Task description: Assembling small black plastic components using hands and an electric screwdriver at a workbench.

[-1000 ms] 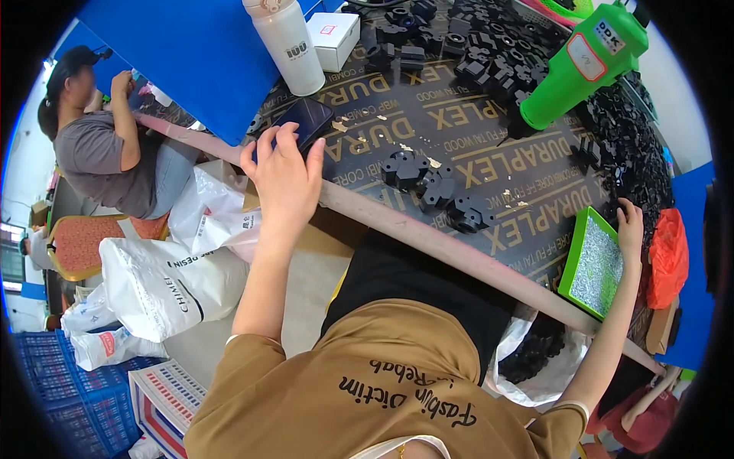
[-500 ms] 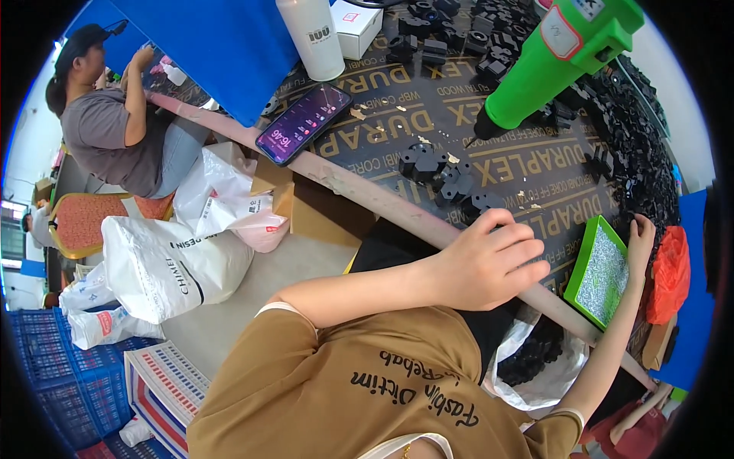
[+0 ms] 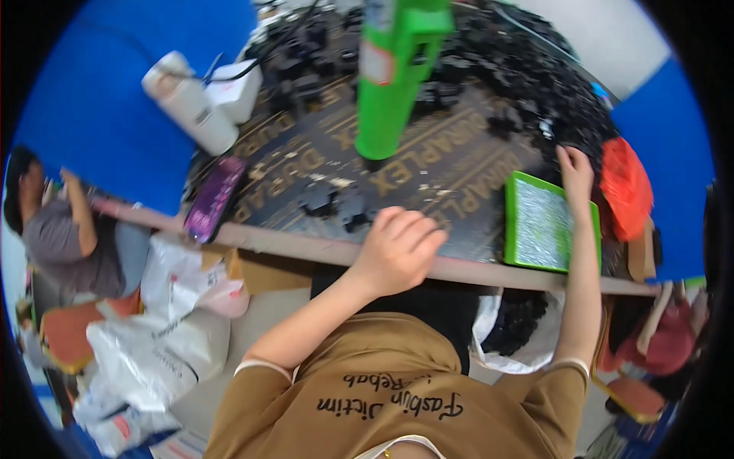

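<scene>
My left hand [image 3: 404, 251] hovers at the near edge of the table with its fingers curled in; anything inside is hidden. A few black plastic pieces [image 3: 334, 202] lie just beyond it, beside scattered pale flakes. On the right, my right arm reaches over a green tray [image 3: 509, 222] filled with small silvery bits. My right hand [image 3: 577, 170] is past the tray's far right corner, at the edge of a heap of black parts [image 3: 527, 73]. Its thumb and fingers are drawn together, and what they pinch is too small or blurred to tell.
A green cylindrical tool [image 3: 382, 115] stands mid-table. To the left are a white bottle [image 3: 191, 107], a white box [image 3: 235, 92] and a phone [image 3: 215, 200]. A red plastic bag [image 3: 627, 187] sits at right. Below the edge hangs a white bag [image 3: 483, 329] of black parts. Another person [image 3: 69, 229] sits at left.
The whole view has swung round, so the table edge now lies nearly level. My right hand has moved a little farther past the tray, while my left stays curled by the edge.
</scene>
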A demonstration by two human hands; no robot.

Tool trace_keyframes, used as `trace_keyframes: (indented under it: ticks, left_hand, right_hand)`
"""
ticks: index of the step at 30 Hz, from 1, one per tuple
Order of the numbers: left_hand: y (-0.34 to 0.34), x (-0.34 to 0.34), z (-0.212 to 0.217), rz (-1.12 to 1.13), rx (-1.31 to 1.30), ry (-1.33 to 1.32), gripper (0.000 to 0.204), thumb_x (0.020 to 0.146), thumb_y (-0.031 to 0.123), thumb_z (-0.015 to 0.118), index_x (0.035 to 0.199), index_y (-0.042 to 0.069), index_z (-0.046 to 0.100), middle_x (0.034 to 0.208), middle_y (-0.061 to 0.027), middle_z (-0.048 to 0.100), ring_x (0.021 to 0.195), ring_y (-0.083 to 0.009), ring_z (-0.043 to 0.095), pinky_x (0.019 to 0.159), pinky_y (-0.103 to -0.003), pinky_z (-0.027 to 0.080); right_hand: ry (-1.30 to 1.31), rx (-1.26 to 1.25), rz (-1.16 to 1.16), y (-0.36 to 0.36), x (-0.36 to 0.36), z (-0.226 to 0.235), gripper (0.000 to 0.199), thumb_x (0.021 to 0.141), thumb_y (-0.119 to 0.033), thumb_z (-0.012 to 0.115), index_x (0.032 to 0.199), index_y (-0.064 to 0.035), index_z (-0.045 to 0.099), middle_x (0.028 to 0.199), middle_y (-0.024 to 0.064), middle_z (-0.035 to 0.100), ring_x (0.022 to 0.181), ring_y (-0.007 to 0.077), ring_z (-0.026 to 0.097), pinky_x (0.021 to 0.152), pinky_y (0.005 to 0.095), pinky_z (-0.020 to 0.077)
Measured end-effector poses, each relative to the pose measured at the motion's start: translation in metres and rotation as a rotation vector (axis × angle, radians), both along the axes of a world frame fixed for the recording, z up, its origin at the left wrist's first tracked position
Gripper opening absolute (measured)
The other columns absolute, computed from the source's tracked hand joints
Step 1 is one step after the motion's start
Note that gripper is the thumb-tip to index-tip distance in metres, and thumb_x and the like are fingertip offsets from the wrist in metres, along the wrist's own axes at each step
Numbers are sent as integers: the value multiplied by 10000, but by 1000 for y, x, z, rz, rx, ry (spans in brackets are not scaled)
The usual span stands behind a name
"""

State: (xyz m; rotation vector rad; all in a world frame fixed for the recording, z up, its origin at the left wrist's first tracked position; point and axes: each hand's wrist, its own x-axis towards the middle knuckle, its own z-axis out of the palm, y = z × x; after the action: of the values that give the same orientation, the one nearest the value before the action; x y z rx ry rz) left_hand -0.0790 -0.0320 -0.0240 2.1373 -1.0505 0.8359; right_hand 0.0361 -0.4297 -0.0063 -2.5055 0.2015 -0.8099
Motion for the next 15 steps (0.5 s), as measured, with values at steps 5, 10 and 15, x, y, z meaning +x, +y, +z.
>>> trace_keyframes:
  ticks: [5, 10, 15]
  left_hand:
    - [-3, 2, 4, -35, -49, -23, 319, 642, 25, 648, 952, 92, 615, 937, -41, 583, 903, -241, 537, 807, -404, 404]
    - [-5, 5, 7, 5, -52, 15, 267, 666, 7, 648, 919, 88, 622, 928, -42, 589, 895, -247, 540, 812, -404, 400]
    - [-8, 4, 9, 25, -23, 41, 249, 672, 13, 652, 908, 86, 624, 929, -42, 590, 898, -249, 542, 831, -407, 393]
  right_hand:
    - [8, 153, -17, 9, -13, 9, 322, 843, -325, 668, 897, -8, 641, 777, 99, 652, 712, 163, 612, 682, 293, 471]
    - [-40, 272, 31, 20, -16, 18, 444, 863, -281, 645, 1224, -65, 503, 835, 48, 623, 731, 131, 561, 688, 273, 460]
    - [88, 353, 251, 4, -10, 14, 345, 885, -194, 593, 1214, -90, 578, 878, 0, 547, 781, 92, 497, 746, 227, 420]
